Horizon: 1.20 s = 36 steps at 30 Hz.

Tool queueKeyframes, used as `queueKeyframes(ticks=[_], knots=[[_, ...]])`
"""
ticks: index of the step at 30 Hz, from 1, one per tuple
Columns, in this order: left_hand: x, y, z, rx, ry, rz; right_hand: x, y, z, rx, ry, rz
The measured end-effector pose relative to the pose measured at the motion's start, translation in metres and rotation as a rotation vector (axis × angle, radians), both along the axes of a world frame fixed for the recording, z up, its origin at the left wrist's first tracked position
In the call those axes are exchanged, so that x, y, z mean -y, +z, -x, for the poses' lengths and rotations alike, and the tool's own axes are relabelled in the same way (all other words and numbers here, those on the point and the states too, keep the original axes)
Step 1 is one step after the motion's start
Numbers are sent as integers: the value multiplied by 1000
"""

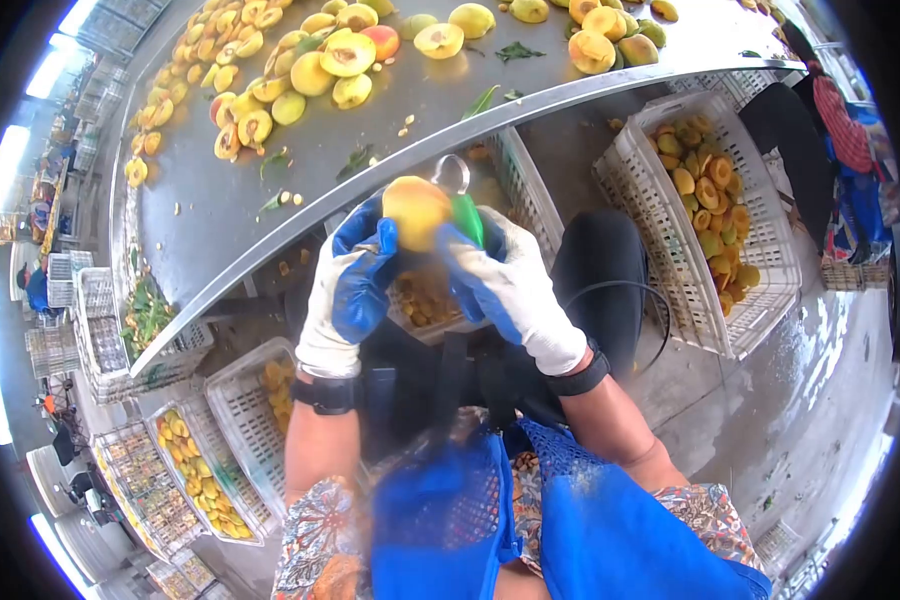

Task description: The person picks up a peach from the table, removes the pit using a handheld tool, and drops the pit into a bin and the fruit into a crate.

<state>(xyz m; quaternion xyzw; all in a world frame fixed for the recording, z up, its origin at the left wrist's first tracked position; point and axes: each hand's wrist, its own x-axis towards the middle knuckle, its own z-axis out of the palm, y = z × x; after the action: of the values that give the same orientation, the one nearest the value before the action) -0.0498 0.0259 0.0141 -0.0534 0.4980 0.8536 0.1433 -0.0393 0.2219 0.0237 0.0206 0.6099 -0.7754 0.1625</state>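
So the left hand (pixel 355 290) is closed round a peach (pixel 415 210), the right hand (pixel 510 290) grips a green-handled spoon (pixel 460 195) against it, both just off the worktop (pixel 370 130) edge, over a crate (pixel 520 190).

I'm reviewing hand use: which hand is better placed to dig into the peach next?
Probably the right: the right hand holds the green-handled spoon at the peach, while the left hand cups the fruit from below.
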Motion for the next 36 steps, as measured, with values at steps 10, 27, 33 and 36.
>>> queueKeyframes(ticks=[10, 27, 33, 36], knots=[[-7, -27, -28, 204, 185, -744, 13, 9, -40, -207, 65, -457], [-9, -23, -45, 70, 235, -405, 40, -14, -59, -356, 253, -691], [-8, -44, -49, 101, 324, -291, 52, -43, -68, -362, 256, -642], [1, -59, -52, 181, 276, -198, 51, -46, -70, -289, 318, -547]])
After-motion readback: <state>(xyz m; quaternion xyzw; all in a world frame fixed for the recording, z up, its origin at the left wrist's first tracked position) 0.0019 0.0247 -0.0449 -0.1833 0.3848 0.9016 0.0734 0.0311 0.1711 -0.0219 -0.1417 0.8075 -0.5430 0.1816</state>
